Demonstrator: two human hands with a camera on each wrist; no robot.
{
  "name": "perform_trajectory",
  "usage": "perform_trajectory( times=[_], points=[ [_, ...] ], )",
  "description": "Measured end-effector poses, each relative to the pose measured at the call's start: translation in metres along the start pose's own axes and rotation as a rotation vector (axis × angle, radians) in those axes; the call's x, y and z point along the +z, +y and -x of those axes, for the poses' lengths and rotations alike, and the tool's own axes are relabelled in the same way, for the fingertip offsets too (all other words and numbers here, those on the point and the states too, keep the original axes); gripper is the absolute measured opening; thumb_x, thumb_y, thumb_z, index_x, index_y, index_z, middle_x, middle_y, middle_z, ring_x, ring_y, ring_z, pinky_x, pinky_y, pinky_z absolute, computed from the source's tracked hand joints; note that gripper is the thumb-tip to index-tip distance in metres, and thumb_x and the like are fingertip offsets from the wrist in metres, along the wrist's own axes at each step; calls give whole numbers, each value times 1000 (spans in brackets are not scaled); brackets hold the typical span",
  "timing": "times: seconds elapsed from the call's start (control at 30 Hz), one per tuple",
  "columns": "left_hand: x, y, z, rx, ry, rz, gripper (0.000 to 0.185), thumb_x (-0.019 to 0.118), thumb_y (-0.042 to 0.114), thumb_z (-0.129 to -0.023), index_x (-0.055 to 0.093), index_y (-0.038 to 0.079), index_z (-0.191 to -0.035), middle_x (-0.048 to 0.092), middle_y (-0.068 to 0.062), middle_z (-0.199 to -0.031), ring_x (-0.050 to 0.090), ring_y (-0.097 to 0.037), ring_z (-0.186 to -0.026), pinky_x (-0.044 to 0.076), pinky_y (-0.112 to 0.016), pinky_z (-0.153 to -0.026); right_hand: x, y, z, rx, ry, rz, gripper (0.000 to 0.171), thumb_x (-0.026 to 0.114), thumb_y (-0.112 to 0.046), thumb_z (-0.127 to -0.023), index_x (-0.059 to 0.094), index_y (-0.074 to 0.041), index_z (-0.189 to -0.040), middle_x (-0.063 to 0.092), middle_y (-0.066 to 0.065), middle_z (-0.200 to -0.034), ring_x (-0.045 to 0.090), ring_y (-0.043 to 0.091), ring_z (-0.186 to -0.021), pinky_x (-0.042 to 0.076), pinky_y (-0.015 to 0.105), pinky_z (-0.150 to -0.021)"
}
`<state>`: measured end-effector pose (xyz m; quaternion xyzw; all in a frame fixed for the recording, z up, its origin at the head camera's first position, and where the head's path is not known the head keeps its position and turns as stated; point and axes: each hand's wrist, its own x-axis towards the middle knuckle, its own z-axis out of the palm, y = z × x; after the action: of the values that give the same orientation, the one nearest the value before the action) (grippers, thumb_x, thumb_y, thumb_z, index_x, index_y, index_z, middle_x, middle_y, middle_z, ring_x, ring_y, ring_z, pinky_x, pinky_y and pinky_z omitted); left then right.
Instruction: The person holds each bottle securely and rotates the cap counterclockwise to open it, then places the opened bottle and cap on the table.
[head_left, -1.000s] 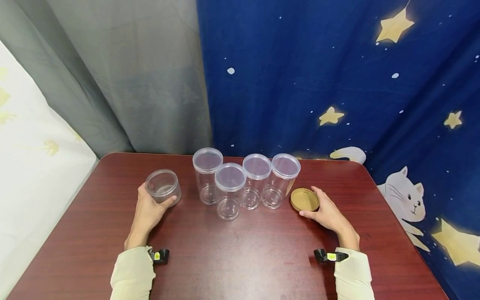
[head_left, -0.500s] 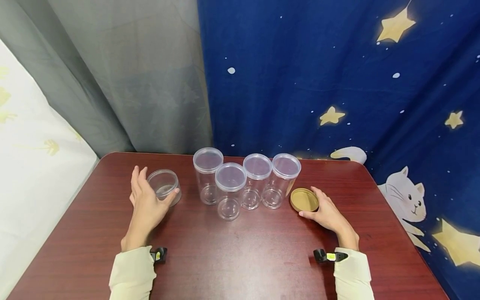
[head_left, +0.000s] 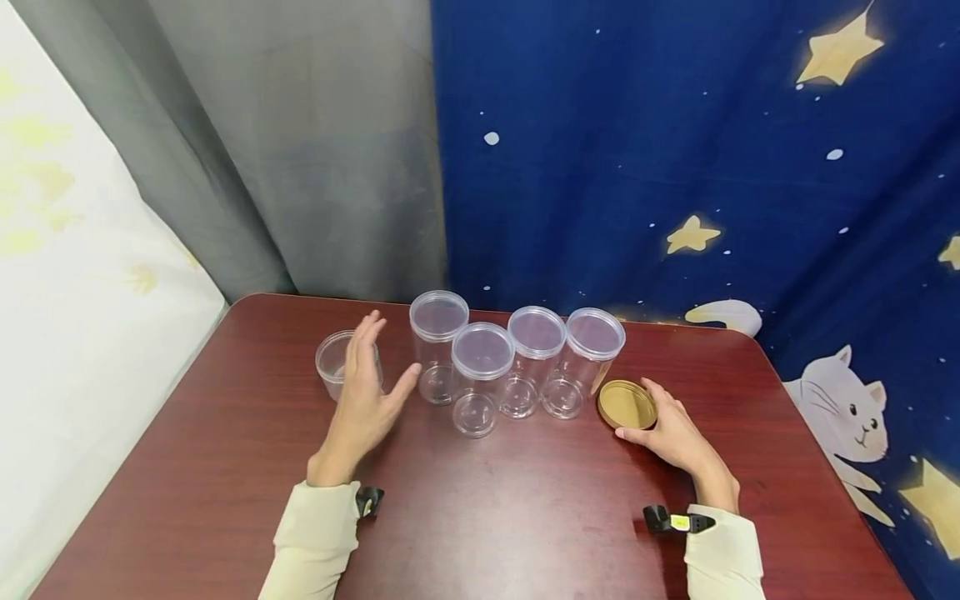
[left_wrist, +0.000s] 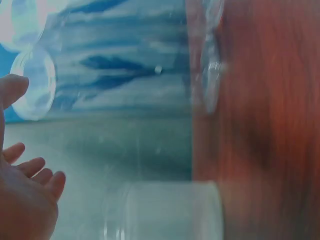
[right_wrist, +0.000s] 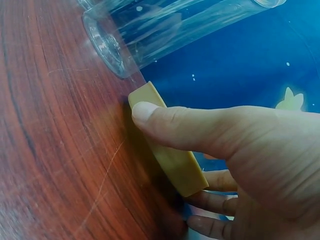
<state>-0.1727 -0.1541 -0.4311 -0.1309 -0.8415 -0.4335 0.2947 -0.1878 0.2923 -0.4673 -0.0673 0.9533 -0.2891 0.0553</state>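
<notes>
My left hand (head_left: pixel 363 408) is raised with its fingers extended, between a short clear jar (head_left: pixel 330 375) and the group of tall jars. In the head view it overlaps the short jar's right side; the left wrist view shows that jar (left_wrist: pixel 170 212) at the bottom, apart from the hand. My right hand (head_left: pixel 682 437) grips a round gold lid (head_left: pixel 627 406) by its edge at the right of the table. In the right wrist view the thumb presses on the side of the lid (right_wrist: pixel 175 160), which sits at the tabletop, with fingers on the far side.
Several tall clear jars with translucent lids stand close together: one at the back left (head_left: pixel 438 317), a front one (head_left: pixel 483 354), and others (head_left: pixel 537 333) to the right. The brown table (head_left: pixel 495 517) ends at a grey and blue curtain (head_left: pixel 570 150).
My left hand has let go of the short jar, lifted its fingers and moved right toward the tall jars. The right hand keeps its grip on the lid. The head view has shifted slightly.
</notes>
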Motion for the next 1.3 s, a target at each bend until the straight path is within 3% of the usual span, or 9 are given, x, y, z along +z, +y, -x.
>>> perform_trajectory(
  times=[0.13, 0.27, 0.53, 0.77, 1.1, 1.3],
  points=[
    [12, 1, 2, -91, -92, 90, 79, 74, 12, -88, 27, 2, -151, 30, -16, -157, 33, -28, -143, 34, -50, -113, 0, 1, 1, -3, -2, 1, 100, 82, -39, -80, 26, 5, -150, 33, 33, -149, 30, 54, -134, 27, 68, -108],
    [19, 0, 5, -164, -166, 115, 83, 74, 15, -88, 24, 2, -152, 31, -17, -155, 38, -31, -140, 38, -49, -111, 0, 0, 0, -6, 2, 5, 100, 82, -37, -79, 26, 6, -150, 34, 34, -149, 30, 54, -133, 27, 68, -107],
    [26, -3, 7, -275, -236, 120, 83, 73, 20, -91, 20, 1, -153, 32, -22, -154, 46, -40, -133, 38, -52, -110, 1, 1, 0, 4, -1, 1, 101, 83, -38, -79, 26, 5, -150, 33, 33, -150, 30, 53, -134, 29, 67, -107],
    [30, -7, 4, -284, -260, 177, 82, 70, 18, -93, 18, -1, -152, 35, -23, -152, 38, -36, -140, 36, -51, -112, 1, 1, 1, -4, 8, 2, 100, 83, -36, -78, 26, 5, -150, 35, 32, -149, 32, 51, -133, 31, 67, -106],
    [41, -14, 3, -317, -257, 188, 88, 75, 23, -89, 17, 3, -153, 41, -22, -149, 47, -39, -132, 38, -53, -110, 3, 2, 0, 13, 10, 9, 101, 84, -37, -77, 26, 3, -151, 35, 32, -149, 34, 49, -130, 34, 66, -105],
    [38, -14, 3, -340, -243, 184, 89, 76, 22, -88, 17, 3, -153, 40, -22, -149, 46, -39, -132, 38, -54, -110, 3, 0, -1, 14, 6, 19, 100, 84, -35, -77, 27, 4, -150, 35, 32, -148, 34, 48, -129, 34, 65, -105]
  ],
)
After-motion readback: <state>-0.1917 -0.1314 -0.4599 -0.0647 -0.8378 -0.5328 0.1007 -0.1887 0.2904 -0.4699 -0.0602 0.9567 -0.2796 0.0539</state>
